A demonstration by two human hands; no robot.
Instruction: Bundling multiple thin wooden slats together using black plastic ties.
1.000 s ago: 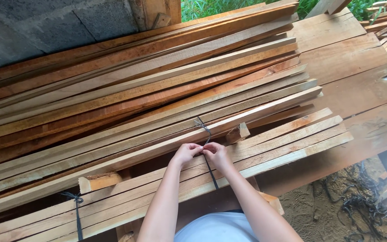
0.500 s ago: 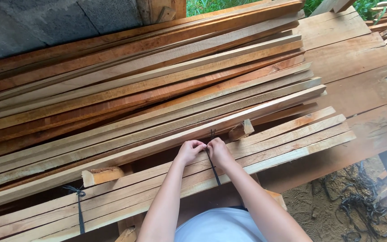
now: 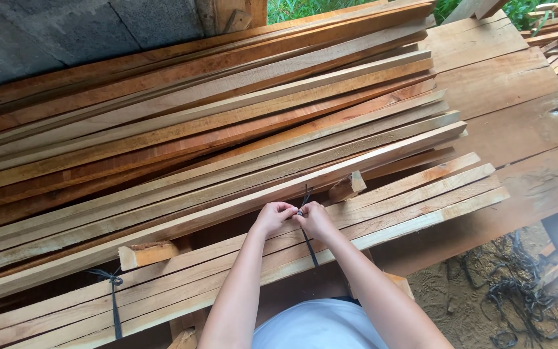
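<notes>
Both hands, left [image 3: 272,217] and right [image 3: 316,220], pinch the black tie [image 3: 304,205]; it may slip, loosening the slats [image 3: 382,210].

Left hand [image 3: 274,218] and right hand [image 3: 316,220] together, fingertips pinched (arms outstretched).

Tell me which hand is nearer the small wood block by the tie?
Right. The right hand pinches the black tie just below-left of the block; the left hand is on the tie's far side, farther from it.
</notes>
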